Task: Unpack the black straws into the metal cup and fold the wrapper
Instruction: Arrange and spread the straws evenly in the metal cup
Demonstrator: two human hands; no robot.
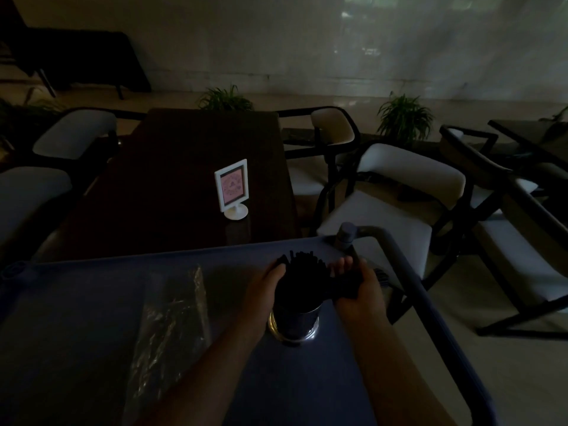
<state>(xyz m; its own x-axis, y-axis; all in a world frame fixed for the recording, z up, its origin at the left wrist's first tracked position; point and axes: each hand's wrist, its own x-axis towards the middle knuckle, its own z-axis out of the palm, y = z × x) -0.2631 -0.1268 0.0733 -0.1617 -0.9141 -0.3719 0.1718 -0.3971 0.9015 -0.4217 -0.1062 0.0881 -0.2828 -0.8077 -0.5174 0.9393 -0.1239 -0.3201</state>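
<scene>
In the lower middle of the frame, the metal cup (293, 325) is standing upright on the blue bench (307, 382), and a thick bunch of black straws (302, 272) is sticking up out of it, their tops fanning slightly above the rim. The left hand (266, 285) is reaching in from the lower left and curling round the left side of that bunch, fingertips wrapping over the straws near their upper ends. The right hand (361, 285) is coming in from the lower right, just beside the cup, and clenching a second bunch (342, 285) of black straws that is lying roughly level and pointing toward the straws in the cup; in the dim light I cannot tell whether the two bunches are touching. The wrapper (172, 327), a crumpled sheet of clear plastic, is lying flat and unfolded on the bench to the left of the cup, apart from both hands. Beyond the bench, in the middle of the frame, a white sign stand (232, 189) is standing on a dark table (172, 179), with light-cushioned chairs (399, 192) sitting on either side of it.
</scene>
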